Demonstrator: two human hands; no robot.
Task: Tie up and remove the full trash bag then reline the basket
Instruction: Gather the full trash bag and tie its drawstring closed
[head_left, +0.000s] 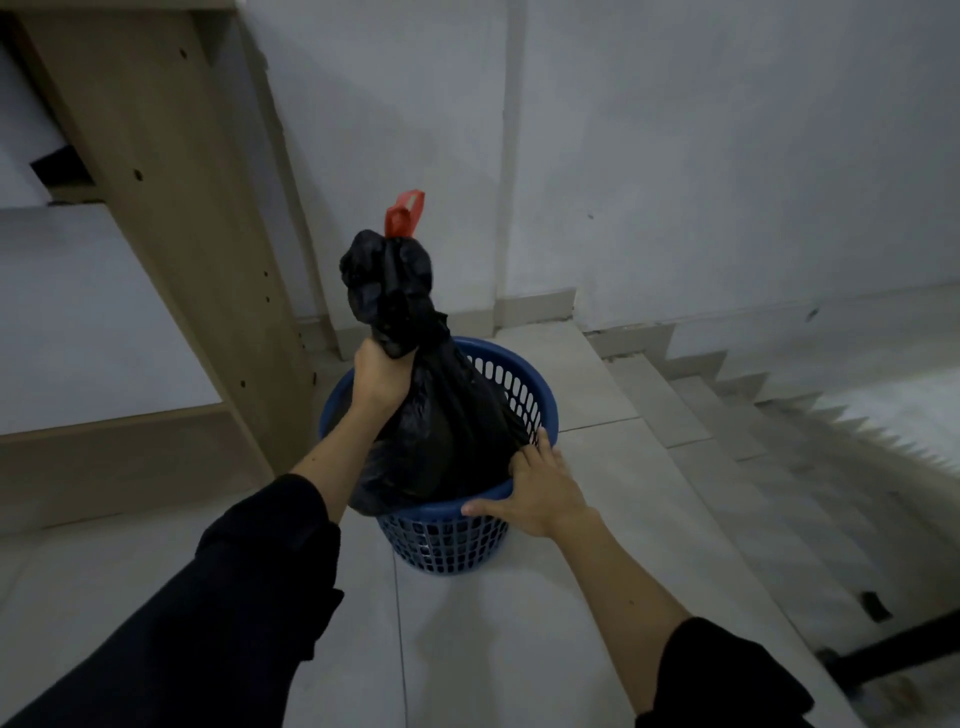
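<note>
A full black trash bag (441, 415) stands in a blue perforated plastic basket (452, 540) on the tiled floor. The bag's neck is gathered, and a red drawstring loop (404, 214) sticks up from its top. My left hand (378, 379) is clenched around the neck just below the bunched top. My right hand (535, 486) lies on the basket's near right rim, fingers spread and touching the bag's side. The bag's lower part is hidden inside the basket.
A light wooden furniture frame (171, 218) stands close to the left of the basket. A white wall (675, 156) is behind. Steps (753, 426) descend to the right, and a dark bar (893, 654) lies at the lower right.
</note>
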